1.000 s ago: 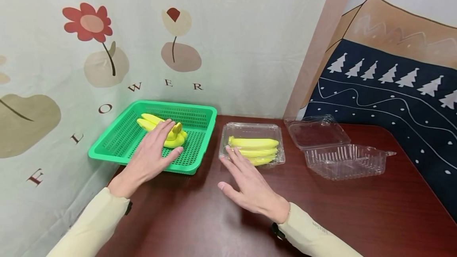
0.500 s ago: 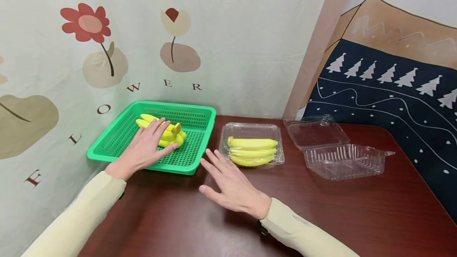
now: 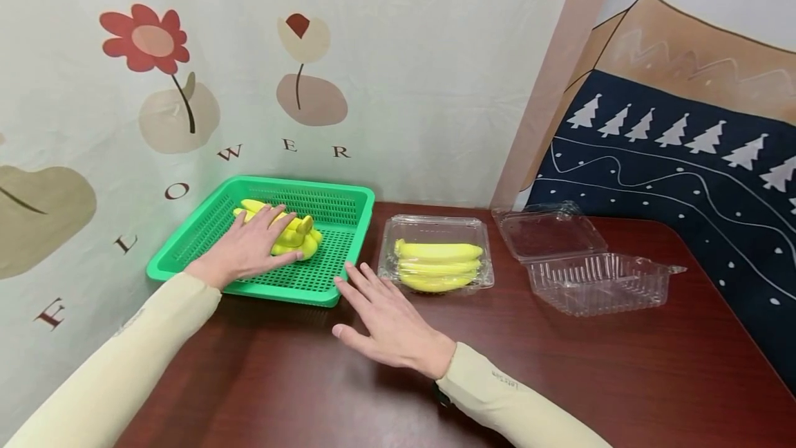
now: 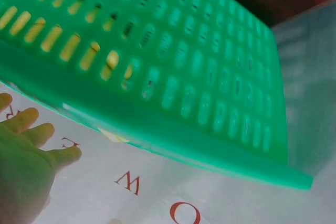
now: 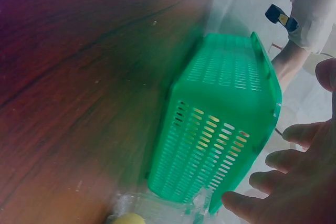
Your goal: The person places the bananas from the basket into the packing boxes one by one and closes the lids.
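Head view: left hand point(image 3: 251, 246), right hand point(image 3: 394, 323) spread, gripping nothing; banana bunch point(image 3: 306, 246) probably light, firm; best grasped by stem point(image 3: 305, 225).

Yellow banana bunch point(image 3: 306, 246) lying in green perforated plastic basket point(image 3: 336, 207), stem end to the right, partly hidden by left hand point(image 3: 249, 247) over it; contact unclear. Basket upright, far left. Right hand point(image 3: 394, 323) by its near right corner. Clear plastic box point(image 3: 435, 225) just right of basket, lid down, yellow bananas point(image 3: 438, 252) inside, lying left to right.
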Demonstrator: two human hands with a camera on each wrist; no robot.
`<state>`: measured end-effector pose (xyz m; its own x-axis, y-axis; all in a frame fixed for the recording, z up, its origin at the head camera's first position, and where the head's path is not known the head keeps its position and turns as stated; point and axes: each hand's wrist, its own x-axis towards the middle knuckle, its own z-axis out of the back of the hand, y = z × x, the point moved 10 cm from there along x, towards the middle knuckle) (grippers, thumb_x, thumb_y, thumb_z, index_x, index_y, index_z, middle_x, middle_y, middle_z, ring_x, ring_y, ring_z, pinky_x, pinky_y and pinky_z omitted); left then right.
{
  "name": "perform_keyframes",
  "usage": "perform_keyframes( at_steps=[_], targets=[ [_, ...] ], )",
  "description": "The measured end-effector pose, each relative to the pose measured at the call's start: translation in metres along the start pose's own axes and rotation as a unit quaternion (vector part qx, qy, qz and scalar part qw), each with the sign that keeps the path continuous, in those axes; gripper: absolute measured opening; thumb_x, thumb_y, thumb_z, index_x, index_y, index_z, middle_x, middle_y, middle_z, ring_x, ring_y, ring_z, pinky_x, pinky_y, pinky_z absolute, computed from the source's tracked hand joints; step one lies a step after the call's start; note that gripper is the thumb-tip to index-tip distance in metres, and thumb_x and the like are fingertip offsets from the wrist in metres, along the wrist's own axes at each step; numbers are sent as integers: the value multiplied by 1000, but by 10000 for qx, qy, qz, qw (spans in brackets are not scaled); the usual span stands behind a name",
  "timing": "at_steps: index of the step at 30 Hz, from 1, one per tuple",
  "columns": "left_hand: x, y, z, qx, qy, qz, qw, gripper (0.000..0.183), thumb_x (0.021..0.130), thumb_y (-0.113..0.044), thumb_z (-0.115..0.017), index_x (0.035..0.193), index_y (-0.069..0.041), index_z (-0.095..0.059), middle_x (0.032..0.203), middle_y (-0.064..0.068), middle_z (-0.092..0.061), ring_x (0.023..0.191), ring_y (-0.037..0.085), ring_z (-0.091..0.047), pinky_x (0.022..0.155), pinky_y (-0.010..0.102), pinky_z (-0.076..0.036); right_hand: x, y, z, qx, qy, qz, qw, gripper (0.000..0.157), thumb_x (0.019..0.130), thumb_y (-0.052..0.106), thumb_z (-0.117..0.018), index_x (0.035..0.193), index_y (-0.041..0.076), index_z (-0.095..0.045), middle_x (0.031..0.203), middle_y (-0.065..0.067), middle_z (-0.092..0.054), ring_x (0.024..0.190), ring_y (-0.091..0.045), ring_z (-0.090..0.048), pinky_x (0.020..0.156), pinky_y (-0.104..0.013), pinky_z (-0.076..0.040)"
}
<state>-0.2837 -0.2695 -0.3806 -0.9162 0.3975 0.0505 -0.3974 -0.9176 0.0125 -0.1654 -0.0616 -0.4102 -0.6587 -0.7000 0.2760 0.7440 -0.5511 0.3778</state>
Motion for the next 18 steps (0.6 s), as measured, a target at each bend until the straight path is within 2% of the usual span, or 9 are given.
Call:
perform_keyframes(
  at_steps=[3,9,13,18],
  targets=[
    [5,4,-4,62,140,-28,9999,87,98,-65,-53,157,-3,-40,160,27,-34,149,49,-28,114,77,-17,1,-2,-4,-19,71,-52,10000,73,107,62,-34,165,20,-28,173,2,-9,159,-20,-6,122,-55,-26],
    [19,2,-10,260,355,-151,9989,87,97,-65,-57,156,-1,-42,159,28,-38,147,52,-30,113,78,-17,1,-6,-10,-26,134,-66,9999,72,107,61,-34,165,19,-31,173,5,-7,159,-20,-7,123,-55,-25],
    [27,3,-19,335,553,-187,9977,89,96,-65,-59,155,0,-43,158,28,-39,148,51,-30,114,77,-17,2,-8,-11,-63,128,-87,9999,70,107,61,-35,165,21,-31,173,6,-6,159,-20,-8,123,-54,-25],
    [33,7,-33,292,785,-241,9962,89,94,-58,-67,154,2,-42,157,28,-40,147,51,-31,113,78,-16,2,-8,-12,-150,188,-83,9997,70,107,60,-37,165,21,-30,173,6,-6,159,-21,-8,123,-54,-25]
  ],
)
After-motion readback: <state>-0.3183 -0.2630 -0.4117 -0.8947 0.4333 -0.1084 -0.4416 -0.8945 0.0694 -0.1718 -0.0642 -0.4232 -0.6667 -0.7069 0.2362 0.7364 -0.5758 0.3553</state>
